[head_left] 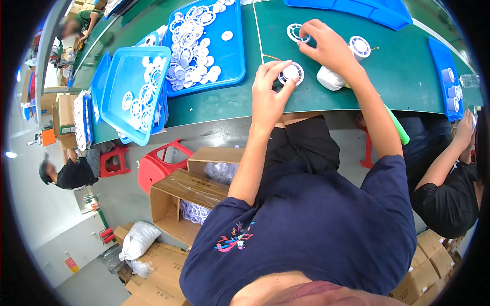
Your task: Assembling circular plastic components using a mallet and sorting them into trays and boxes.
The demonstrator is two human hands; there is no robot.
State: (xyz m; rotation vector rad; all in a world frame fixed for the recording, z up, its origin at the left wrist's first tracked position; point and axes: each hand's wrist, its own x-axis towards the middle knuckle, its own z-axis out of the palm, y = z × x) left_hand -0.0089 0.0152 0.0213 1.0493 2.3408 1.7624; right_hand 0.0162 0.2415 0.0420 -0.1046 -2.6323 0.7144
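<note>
My left hand [269, 92] is closed round a white round piece [291, 74] with a slotted rim and a raised disc in its middle. An orange wire [271, 57] sticks out beside that hand. Farther right, my right hand [326, 48] pinches the edge of a white slotted ring [297, 32] just above the green tabletop [275, 15]. Close by its wrist stands a white cylinder with a slotted top [360, 47], an orange wire at its side. A white rounded bundle [329, 79], partly hidden by my right forearm, lies near the table edge.
A blue tray [236, 61] of loose white rings and discs lies left, beside stacked blue trays [109, 102]. Another blue tray [352, 7] is at the back. On the right, a co-worker's hand [464, 127] is near a blue tray [438, 56] of white cylinders. Cartons [176, 191] stand below.
</note>
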